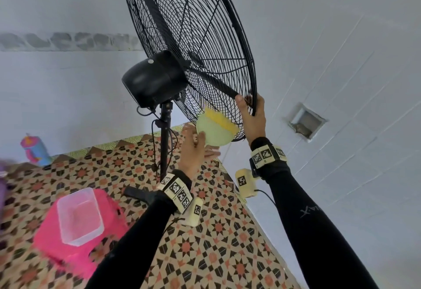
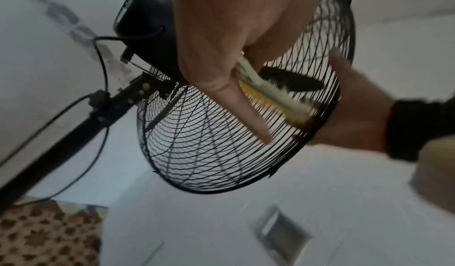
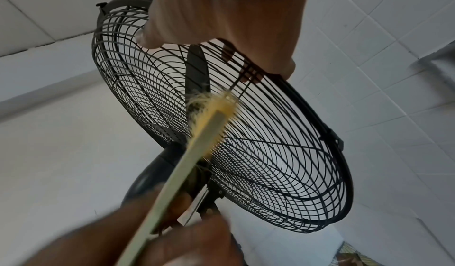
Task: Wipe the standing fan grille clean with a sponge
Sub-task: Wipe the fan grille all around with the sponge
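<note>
The black standing fan grille is tilted, its motor housing behind it to the left. My left hand pinches a flat pale-green sponge with a fuzzy yellow edge, and that edge presses against the grille's lower wires. The left wrist view shows the sponge between my fingers, one finger lying straight along the grille. My right hand grips the grille's lower rim, thumb on the near side. In the right wrist view this hand clasps the grille, with the sponge below.
The fan's pole and hanging cable stand just left of my left hand. A pink stool carrying a clear plastic tub sits on the patterned mat. A colourful bottle stands far left. Tiled wall with a recess lies right.
</note>
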Tool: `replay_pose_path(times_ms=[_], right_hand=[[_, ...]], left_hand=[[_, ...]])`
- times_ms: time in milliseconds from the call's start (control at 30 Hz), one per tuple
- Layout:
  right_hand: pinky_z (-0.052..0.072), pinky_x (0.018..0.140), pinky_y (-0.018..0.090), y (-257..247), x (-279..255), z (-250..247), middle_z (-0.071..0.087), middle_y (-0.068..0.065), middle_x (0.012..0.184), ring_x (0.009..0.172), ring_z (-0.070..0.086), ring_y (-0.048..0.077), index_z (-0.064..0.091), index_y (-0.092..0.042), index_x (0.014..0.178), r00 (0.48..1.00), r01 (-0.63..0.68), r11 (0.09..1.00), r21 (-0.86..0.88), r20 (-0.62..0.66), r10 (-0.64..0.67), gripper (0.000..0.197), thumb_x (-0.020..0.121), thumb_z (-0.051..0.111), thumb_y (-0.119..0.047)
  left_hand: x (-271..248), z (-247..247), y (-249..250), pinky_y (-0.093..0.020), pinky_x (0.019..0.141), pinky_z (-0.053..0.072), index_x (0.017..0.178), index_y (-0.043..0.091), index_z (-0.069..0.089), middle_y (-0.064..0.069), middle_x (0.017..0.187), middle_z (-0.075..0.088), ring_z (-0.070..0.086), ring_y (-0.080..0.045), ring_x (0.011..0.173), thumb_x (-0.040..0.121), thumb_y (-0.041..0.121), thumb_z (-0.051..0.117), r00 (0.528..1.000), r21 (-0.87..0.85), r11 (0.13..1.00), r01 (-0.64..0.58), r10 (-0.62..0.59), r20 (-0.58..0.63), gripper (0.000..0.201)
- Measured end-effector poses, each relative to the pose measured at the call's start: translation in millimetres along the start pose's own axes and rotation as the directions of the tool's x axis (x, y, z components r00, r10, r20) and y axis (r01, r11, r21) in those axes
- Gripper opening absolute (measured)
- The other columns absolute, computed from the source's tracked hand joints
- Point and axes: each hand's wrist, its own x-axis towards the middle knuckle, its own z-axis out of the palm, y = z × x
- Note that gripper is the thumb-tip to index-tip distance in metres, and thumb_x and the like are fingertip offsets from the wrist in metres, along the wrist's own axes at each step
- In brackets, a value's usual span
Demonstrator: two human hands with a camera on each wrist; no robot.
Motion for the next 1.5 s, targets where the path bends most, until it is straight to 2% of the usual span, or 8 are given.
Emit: replay_pose_path(times_ms=[133,300,533,700,800,1000,1133,1500], right_hand=[[0.037,0.087,0.007,1,-2,-1,0.061,-0.011,0.130,0.117,0.055,-0.002,0.046,-0.028,0.140,1.000,0.004,1.000,-0.013,-0.013,-0.004,0.077,0.080,0.065,-0.072],[0.038,0.087,0.010,0,-1,0,0.061,-0.014,0.127,0.116,0.056,-0.002,0.047,-0.028,0.139,1.000,-0.003,1.000,-0.016,-0.010,0.002,0.067,0.086,0.066,-0.064],[0.038,0.089,0.010,0,-2,1,0.061,-0.013,0.129,0.119,0.054,-0.002,0.047,-0.030,0.140,1.000,-0.014,1.000,-0.009,-0.022,0.014,0.067,0.086,0.067,-0.065],[0.036,0.085,0.004,0,-5,4,0.061,-0.014,0.129,0.113,0.051,-0.016,0.047,-0.029,0.140,1.000,-0.006,1.000,-0.014,-0.027,0.006,0.072,0.082,0.066,-0.068],[0.037,0.087,0.007,0,-3,1,0.061,-0.012,0.129,0.115,0.053,-0.010,0.047,-0.029,0.140,1.000,-0.006,1.000,-0.026,-0.024,0.005,0.069,0.085,0.066,-0.067],[0.038,0.090,0.011,-3,3,3,0.060,-0.014,0.129,0.118,0.054,-0.004,0.046,-0.031,0.139,1.000,-0.010,0.999,-0.036,-0.023,0.009,0.070,0.084,0.065,-0.069],[0.037,0.089,0.014,-4,-2,0,0.057,-0.020,0.127,0.115,0.052,-0.009,0.044,-0.031,0.141,0.999,-0.033,0.999,-0.026,0.024,0.034,0.072,0.084,0.063,-0.069],[0.039,0.091,0.029,-14,12,-37,0.061,-0.010,0.122,0.106,0.060,0.009,0.043,-0.027,0.129,0.965,0.056,0.969,-0.243,0.260,0.009,0.058,0.093,0.045,-0.073]], left_hand=[[-1,0,-9,-0.016,0.039,0.038,0.128,0.004,0.051,-0.005,0.070,0.056,0.046,-0.008,0.046,0.109,0.029,0.055,0.984,0.028,0.998,0.059,-0.063,0.168,0.032],[21,-17,-11,-0.019,0.047,0.040,0.118,0.010,0.060,-0.010,0.084,0.060,0.051,-0.020,0.066,0.106,0.029,0.060,0.980,0.185,0.978,0.093,-0.123,0.158,0.022],[35,-20,0,-0.012,0.047,0.042,0.129,0.013,0.056,-0.001,0.082,0.062,0.053,0.000,0.053,0.108,0.026,0.055,0.987,0.388,0.920,-0.051,-0.013,0.162,0.025],[55,-17,-19,-0.028,0.070,0.062,0.125,0.000,0.059,-0.016,0.108,0.071,0.073,-0.025,0.085,0.109,0.033,0.050,0.985,0.667,0.744,-0.034,-0.089,0.149,0.038],[61,-10,-20,-0.046,0.074,0.064,0.123,-0.002,0.061,-0.018,0.107,0.071,0.073,-0.031,0.088,0.108,0.032,0.052,0.984,0.661,0.750,0.012,-0.125,0.125,0.038],[25,-3,9,-0.026,0.057,0.043,0.115,0.017,0.059,-0.008,0.092,0.062,0.054,-0.015,0.071,0.108,0.023,0.054,0.987,0.273,0.962,0.025,-0.067,0.145,0.010],[33,-2,-4,-0.050,0.076,0.060,0.117,0.009,0.056,-0.015,0.102,0.067,0.065,-0.025,0.083,0.108,0.027,0.053,0.987,0.542,0.839,0.038,-0.115,0.109,0.021],[1,22,-17,-0.027,0.068,0.059,0.139,0.002,0.049,-0.017,0.115,0.068,0.068,-0.025,0.090,0.109,0.018,0.050,0.999,0.394,0.919,0.036,-0.026,-0.032,0.034]])
